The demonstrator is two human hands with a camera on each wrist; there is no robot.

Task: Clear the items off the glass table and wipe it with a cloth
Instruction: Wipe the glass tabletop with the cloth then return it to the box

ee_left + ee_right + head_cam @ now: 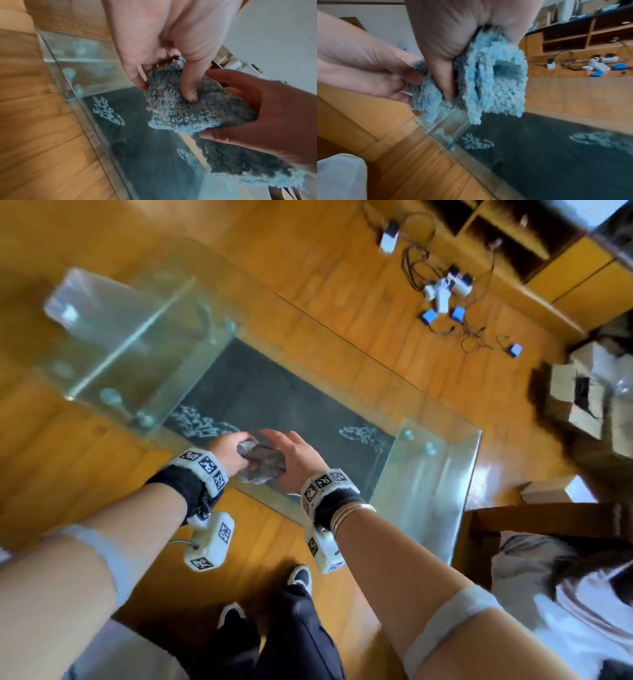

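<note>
The glass counter [428, 474] stands on the wooden floor [325, 285]. Above its near edge, the left grip [227, 453] and the right grip [296, 462] both clutch the fluffy blue cloth [262, 463] bunched between them.

Fluffy blue cloth [185, 112] bunched above dark glass table [274, 392]

bare glass table [428, 474] top, open across (chargers [445, 292] well away on floor)

Your cloth [494, 81] is fluffy light blue and grey; the clear glass bench [435, 474] carries a dark panel with white etched motifs.
</note>
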